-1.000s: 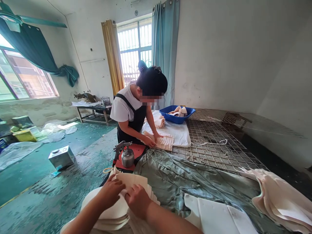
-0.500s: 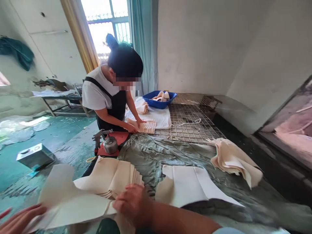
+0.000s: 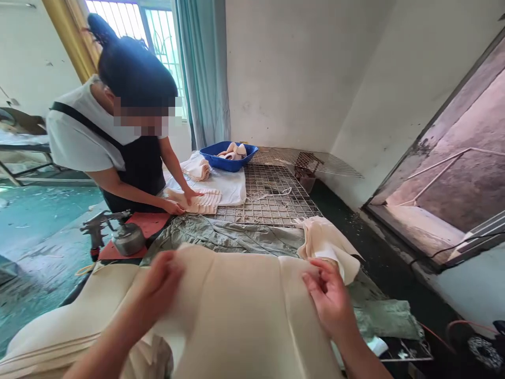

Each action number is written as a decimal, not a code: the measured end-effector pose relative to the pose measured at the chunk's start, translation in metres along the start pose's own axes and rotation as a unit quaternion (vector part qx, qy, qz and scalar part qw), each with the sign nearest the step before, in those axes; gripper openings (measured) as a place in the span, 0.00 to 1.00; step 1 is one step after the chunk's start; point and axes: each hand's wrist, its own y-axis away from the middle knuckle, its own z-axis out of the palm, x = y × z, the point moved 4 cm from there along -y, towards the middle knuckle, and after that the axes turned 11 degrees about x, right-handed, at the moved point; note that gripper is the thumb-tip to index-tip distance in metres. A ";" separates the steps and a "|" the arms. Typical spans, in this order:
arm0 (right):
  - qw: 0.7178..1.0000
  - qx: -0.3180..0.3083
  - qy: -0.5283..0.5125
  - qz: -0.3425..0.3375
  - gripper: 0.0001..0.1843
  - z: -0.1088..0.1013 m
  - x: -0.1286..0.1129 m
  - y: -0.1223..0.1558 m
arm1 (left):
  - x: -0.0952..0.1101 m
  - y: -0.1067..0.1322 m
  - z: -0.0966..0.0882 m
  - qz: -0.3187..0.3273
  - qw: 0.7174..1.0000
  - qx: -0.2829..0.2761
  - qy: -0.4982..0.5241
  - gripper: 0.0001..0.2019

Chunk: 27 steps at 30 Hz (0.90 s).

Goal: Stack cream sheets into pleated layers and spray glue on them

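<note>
A cream panel of soft, foam-like sheet point(image 3: 244, 310) with two lengthwise seams spreads across the front of my view. My left hand point(image 3: 163, 281), blurred by motion, has its fingers curled at the panel's upper left corner. At the upper right corner, my right hand point(image 3: 329, 297) pinches the edge between thumb and fingers. A stack of similar cream panels point(image 3: 59, 334) lies under and beside my left forearm. Beyond the right hand, a folded bundle of cream pieces point(image 3: 321, 237) rests on the grey-green cloth point(image 3: 236, 235).
Across the table a co-worker point(image 3: 130, 142) presses a row of cream pieces point(image 3: 203, 201). A metal spray gun point(image 3: 126, 237) stands on a red board point(image 3: 152, 223). Farther back, a blue basin point(image 3: 226, 160) sits by the wire mesh point(image 3: 272, 189). A doorway opens at right.
My view has swung right and moved closer to the table. Both hands have left the left-hand stack area and now grip a panel's two upper corners in front of me.
</note>
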 end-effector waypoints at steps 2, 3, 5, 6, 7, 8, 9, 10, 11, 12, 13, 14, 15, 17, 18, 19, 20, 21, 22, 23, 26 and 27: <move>0.993 -0.064 0.096 -0.022 0.09 0.000 0.029 -0.031 | 0.035 -0.015 0.045 0.002 0.996 -0.084 0.015 0.19; 0.985 -0.105 0.133 -0.028 0.09 0.005 0.046 -0.042 | 0.048 -0.020 0.070 0.002 0.992 -0.127 0.003 0.21; 0.964 -0.176 0.197 -0.030 0.11 0.019 0.082 -0.056 | 0.064 -0.028 0.114 0.002 0.984 -0.175 -0.028 0.27; 0.952 -0.203 0.227 -0.028 0.14 0.027 0.101 -0.057 | 0.067 -0.030 0.133 0.001 0.982 -0.183 -0.043 0.29; 0.940 -0.226 0.252 -0.027 0.17 0.034 0.119 -0.056 | 0.068 -0.032 0.149 -0.002 0.982 -0.182 -0.055 0.30; 0.930 -0.246 0.272 -0.028 0.20 0.041 0.137 -0.051 | 0.066 -0.033 0.163 -0.005 0.982 -0.179 -0.067 0.29; 0.922 -0.262 0.285 -0.028 0.23 0.047 0.153 -0.045 | 0.064 -0.033 0.173 -0.007 0.981 -0.176 -0.083 0.27; 0.916 -0.272 0.294 -0.028 0.24 0.052 0.168 -0.037 | 0.060 -0.032 0.181 -0.008 0.979 -0.175 -0.101 0.24; 0.912 -0.277 0.300 -0.029 0.24 0.054 0.181 -0.029 | 0.056 -0.030 0.187 -0.009 0.977 -0.177 -0.119 0.22; 0.910 -0.277 0.306 -0.032 0.23 0.056 0.192 -0.020 | 0.052 -0.028 0.191 -0.010 0.974 -0.182 -0.137 0.20; 0.909 -0.273 0.313 -0.036 0.22 0.056 0.200 -0.012 | 0.047 -0.025 0.193 -0.012 0.970 -0.188 -0.154 0.19; 0.908 -0.265 0.320 -0.041 0.21 0.055 0.207 -0.006 | 0.044 -0.022 0.194 -0.012 0.966 -0.194 -0.169 0.19; 0.908 -0.256 0.327 -0.049 0.20 0.054 0.212 0.000 | 0.040 -0.018 0.195 -0.013 0.963 -0.199 -0.181 0.18; 0.908 -0.235 0.339 -0.069 0.20 0.052 0.216 0.009 | 0.035 -0.009 0.194 -0.015 0.958 -0.206 -0.199 0.19; 0.907 -0.228 0.347 -0.080 0.19 0.051 0.217 0.012 | 0.033 -0.005 0.194 -0.015 0.956 -0.210 -0.207 0.20; 0.903 -0.224 0.355 -0.089 0.19 0.050 0.217 0.014 | 0.031 -0.001 0.195 -0.014 0.953 -0.212 -0.215 0.20; 0.899 -0.223 0.364 -0.097 0.19 0.050 0.217 0.015 | 0.030 0.002 0.196 -0.014 0.951 -0.214 -0.223 0.21; 0.894 -0.226 0.372 -0.103 0.19 0.049 0.217 0.016 | 0.029 0.004 0.197 -0.011 0.949 -0.213 -0.230 0.21; 0.890 -0.231 0.378 -0.107 0.20 0.049 0.217 0.017 | 0.028 0.006 0.198 -0.006 0.948 -0.211 -0.237 0.21; 0.887 -0.236 0.382 -0.109 0.20 0.049 0.217 0.017 | 0.028 0.007 0.199 -0.001 0.948 -0.206 -0.242 0.22; 0.879 -0.247 0.394 -0.107 0.21 0.049 0.216 0.017 | 0.028 0.006 0.202 0.007 0.948 -0.196 -0.249 0.21; 0.876 -0.251 0.399 -0.106 0.21 0.049 0.215 0.017 | 0.027 0.005 0.203 0.006 0.948 -0.194 -0.252 0.21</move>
